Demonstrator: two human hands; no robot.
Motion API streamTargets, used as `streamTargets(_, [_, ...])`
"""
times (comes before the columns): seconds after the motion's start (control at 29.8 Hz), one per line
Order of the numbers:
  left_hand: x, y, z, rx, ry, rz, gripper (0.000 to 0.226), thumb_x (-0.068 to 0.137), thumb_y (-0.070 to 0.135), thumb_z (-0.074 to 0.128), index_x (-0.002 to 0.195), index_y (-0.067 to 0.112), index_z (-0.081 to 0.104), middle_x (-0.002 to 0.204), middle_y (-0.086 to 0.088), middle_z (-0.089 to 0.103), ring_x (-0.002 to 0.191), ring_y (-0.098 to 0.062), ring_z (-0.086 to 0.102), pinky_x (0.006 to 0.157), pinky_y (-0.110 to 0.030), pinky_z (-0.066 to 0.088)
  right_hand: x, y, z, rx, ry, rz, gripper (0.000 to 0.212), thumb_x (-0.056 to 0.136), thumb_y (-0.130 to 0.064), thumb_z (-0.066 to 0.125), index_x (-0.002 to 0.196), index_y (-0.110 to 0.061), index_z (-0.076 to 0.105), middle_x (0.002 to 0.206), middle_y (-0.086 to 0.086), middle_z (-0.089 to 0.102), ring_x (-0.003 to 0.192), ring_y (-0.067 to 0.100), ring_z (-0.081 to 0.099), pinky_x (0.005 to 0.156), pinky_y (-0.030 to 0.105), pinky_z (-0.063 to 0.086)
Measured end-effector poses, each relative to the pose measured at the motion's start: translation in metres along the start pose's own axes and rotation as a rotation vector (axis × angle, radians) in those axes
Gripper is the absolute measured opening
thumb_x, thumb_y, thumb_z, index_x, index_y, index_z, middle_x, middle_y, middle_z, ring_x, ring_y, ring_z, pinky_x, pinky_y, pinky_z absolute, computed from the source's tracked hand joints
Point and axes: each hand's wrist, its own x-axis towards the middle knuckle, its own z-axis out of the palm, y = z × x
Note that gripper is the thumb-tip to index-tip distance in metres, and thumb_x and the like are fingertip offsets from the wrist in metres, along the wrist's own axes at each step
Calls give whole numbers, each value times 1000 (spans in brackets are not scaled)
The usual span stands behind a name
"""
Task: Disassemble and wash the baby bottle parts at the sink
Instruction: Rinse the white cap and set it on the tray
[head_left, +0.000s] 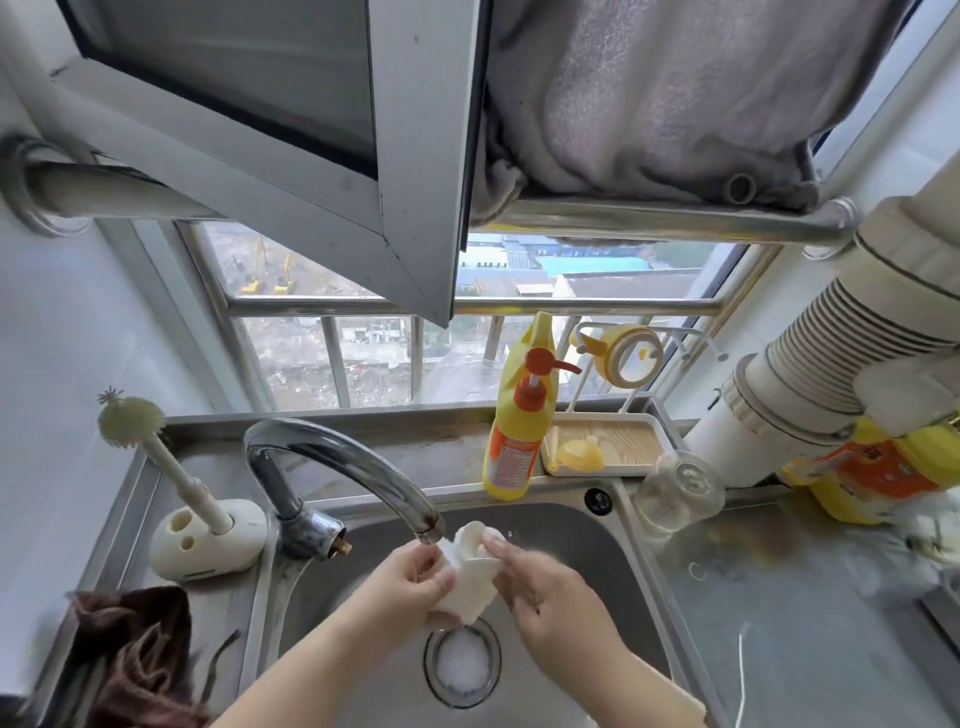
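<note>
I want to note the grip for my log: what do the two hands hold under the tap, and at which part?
Both hold one white bottle part: left hand round its lower left side, right hand at its upper right rim.

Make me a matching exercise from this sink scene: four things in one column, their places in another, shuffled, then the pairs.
Things:
1. white bottle part
2. bottle brush
3. clear glass bottle
4. brown cloth

Places:
A. near left corner of the sink surround
B. lying on the counter right of the basin
C. held by both hands under the tap
D. standing in a white holder left of the tap

Pairs: 1-C, 2-D, 3-B, 4-A
</note>
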Motion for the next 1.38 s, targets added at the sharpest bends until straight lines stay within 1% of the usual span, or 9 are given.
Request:
streamTargets(0.2, [-2, 4, 0, -117, 13, 13, 19, 85, 9, 58, 105, 11, 58, 93, -7, 68, 86, -17, 67, 73, -41, 58, 4, 1, 9, 82, 0, -24, 47, 88, -32, 46, 116, -70, 40, 115, -7, 63, 111, 9, 56, 93, 31, 48])
streamTargets(0.34, [-2, 1, -2, -85, 27, 6, 10, 96, 11, 49, 102, 11, 57, 98, -10, 64, 87, -19, 65, 63, -35, 56, 10, 4, 3, 7, -23, 32, 43, 96, -26, 43, 135, -43, 42, 94, -17, 52, 97, 7, 52, 81, 23, 42])
streamTargets(0.4, [-2, 0, -3, -70, 13, 9, 13, 96, 10, 47, 103, 7, 57, 96, -9, 64, 84, -18, 65, 61, -32, 56, 10, -5, 1, 11, -39, -27, 40, 96, -36, 44, 135, -45, 41, 83, -19, 46, 87, 1, 47, 77, 22, 41])
streamTargets(0.54, [-5, 1, -1, -145, 27, -27, 5, 94, 6, 51, 95, 3, 56, 94, -12, 59, 83, -20, 62, 63, -35, 58, 12, -9, 1, -2, -22, 41, 38, 97, -47, 30, 133, -47, 43, 95, -13, 54, 100, 8, 53, 79, 26, 40])
streamTargets(0.67, [-8, 2, -1, -163, 71, -2, 9, 91, 17, 58, 96, 10, 60, 90, -7, 64, 82, -18, 64, 59, -35, 56, 11, -13, 4, -11, -6, -20, 36, 95, -46, 38, 129, -46, 49, 85, -14, 54, 88, 5, 52, 78, 26, 44])
streamTargets(0.91, [-14, -1, -8, -78, 4, -3, 13, 96, 4, 47, 90, 0, 58, 85, -11, 59, 72, -14, 62, 62, -33, 56, 8, -7, 6, 109, -33, -46, 38, 94, -22, 51, 132, -27, 53, 127, -8, 59, 119, 5, 52, 99, 17, 40])
streamTargets(1.11, [-15, 2, -2, -234, 80, -47, 12, 85, 14, 58, 89, 2, 55, 85, -16, 62, 73, -24, 65, 56, -33, 56, 4, -10, 11, 204, -26, -64, 40, 91, -22, 48, 130, -28, 54, 124, -10, 61, 118, 0, 53, 100, 22, 43])
streamTargets(1.21, [-17, 2, -2, -142, 102, -23, 18, 95, 19, 53, 95, 1, 58, 91, -15, 63, 78, -22, 65, 58, -34, 57, 5, -8, 11, 158, -6, -25, 39, 93, -22, 47, 131, -31, 53, 120, -3, 65, 114, 10, 58, 96, 29, 47])
streamTargets(1.38, [-16, 5, -7, -142, 44, -35, 11, 96, 6, 48, 86, 2, 51, 89, -14, 55, 75, -19, 62, 64, -36, 58, 7, -9, 8, 142, -27, -54, 39, 92, -28, 47, 130, -35, 53, 114, -1, 65, 108, 11, 59, 94, 32, 48])
